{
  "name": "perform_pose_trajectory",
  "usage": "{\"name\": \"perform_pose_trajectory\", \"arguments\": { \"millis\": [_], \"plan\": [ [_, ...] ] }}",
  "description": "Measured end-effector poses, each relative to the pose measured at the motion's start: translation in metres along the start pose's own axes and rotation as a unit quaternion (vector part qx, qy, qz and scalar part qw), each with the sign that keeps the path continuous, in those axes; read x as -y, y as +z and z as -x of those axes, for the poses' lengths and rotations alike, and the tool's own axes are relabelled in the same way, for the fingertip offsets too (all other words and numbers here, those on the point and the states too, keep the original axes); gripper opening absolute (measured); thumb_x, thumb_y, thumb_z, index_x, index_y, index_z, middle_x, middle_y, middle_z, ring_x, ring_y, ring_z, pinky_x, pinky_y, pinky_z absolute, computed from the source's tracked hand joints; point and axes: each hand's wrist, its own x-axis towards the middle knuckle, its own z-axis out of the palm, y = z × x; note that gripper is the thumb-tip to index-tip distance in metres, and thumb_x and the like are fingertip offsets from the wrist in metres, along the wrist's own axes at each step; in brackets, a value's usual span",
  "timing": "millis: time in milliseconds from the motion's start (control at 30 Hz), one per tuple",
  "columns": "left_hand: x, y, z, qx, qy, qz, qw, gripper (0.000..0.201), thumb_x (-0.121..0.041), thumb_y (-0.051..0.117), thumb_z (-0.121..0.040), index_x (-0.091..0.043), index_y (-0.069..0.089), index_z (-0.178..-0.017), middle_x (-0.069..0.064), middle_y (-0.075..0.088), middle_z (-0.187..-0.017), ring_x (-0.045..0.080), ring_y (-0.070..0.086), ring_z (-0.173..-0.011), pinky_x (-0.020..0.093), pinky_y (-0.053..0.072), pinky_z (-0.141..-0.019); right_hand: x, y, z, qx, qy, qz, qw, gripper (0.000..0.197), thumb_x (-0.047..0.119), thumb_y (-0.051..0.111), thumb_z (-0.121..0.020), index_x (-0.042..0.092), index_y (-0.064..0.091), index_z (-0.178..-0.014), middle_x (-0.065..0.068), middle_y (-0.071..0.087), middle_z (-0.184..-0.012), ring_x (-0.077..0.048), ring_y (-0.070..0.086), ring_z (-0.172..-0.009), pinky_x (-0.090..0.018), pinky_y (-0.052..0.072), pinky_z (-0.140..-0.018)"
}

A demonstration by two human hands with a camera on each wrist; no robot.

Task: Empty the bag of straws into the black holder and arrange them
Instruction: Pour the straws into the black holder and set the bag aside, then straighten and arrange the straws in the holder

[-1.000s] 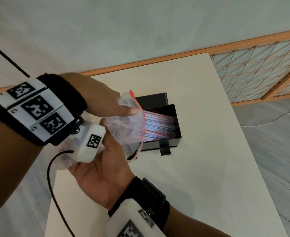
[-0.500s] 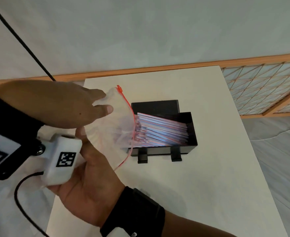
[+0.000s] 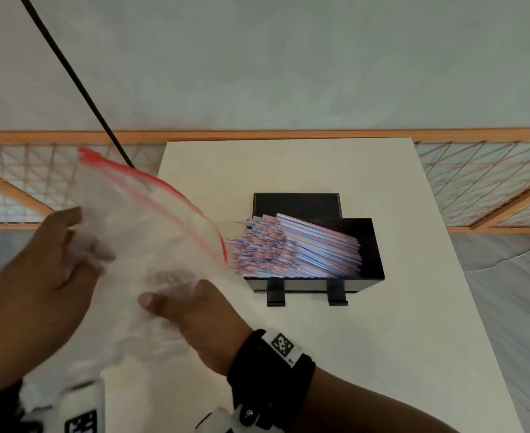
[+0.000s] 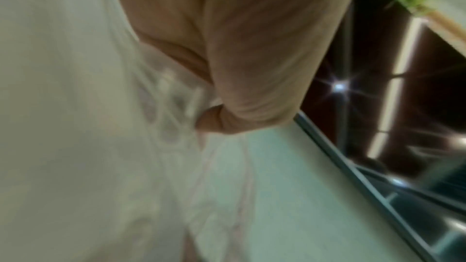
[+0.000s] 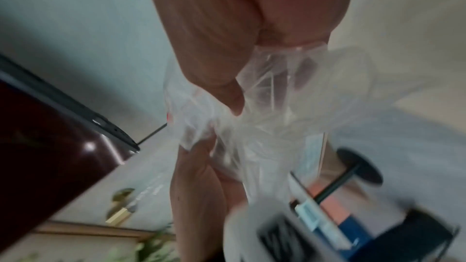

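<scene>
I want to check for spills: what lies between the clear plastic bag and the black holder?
In the head view, only loose straw ends overhanging the black holder towards the clear plastic bag.

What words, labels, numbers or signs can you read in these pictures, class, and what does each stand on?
No readable words, brands or numbers.
Right wrist band: a black-and-white square code tag, a pattern, not text.
Left wrist camera: another code tag, cut off by the edge.
Bag, straws, holder: no print shows.
Wrist views: too blurred to tell.

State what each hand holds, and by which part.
Both hands grip the clear plastic bag: left hand on its crumpled body, right hand near its lower side.
</scene>
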Motion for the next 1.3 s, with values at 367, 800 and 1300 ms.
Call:
{"name": "perform_pose_trajectory", "arguments": {
  "millis": [367,800,1300],
  "plan": [
    [0.122,0.122,0.016,-0.147,-0.224,0.231,0.935,0.064,0.017,0.043,-0.093,-0.044,0.054,-0.109,0.007,0.065,-0.096,0.034,0.064,-0.088,0.036,0.053,-0.073,-0.059,-0.07,-0.041,-0.102,0.04,0.309,0.945,0.052,0.051,0.083,-0.085,0.019,0.063,-0.119,0.006,0.065,-0.105,-0.01,0.061,-0.099,-0.027,0.045,-0.081],
    [0.167,0.17,-0.004,0.045,-0.37,0.07,0.925,0.071,-0.014,0.066,-0.096,-0.008,0.031,-0.157,0.026,0.05,-0.148,0.042,0.05,-0.137,0.047,0.037,-0.113,-0.038,-0.133,0.035,-0.036,0.073,0.443,0.893,0.039,0.043,0.075,-0.094,0.025,0.068,-0.128,0.007,0.072,-0.122,-0.005,0.067,-0.113,-0.006,0.045,-0.09],
    [-0.013,0.189,-0.053,0.004,-0.081,0.314,0.946,0.051,-0.052,0.049,-0.097,-0.02,0.065,-0.134,-0.006,0.066,-0.136,0.011,0.058,-0.129,0.029,0.041,-0.11,0.096,-0.19,0.06,-0.124,-0.074,0.643,0.752,0.142,0.062,0.098,-0.043,0.023,0.03,-0.161,0.004,0.038,-0.16,-0.014,0.036,-0.147,-0.038,0.033,-0.123]
  ]
}}
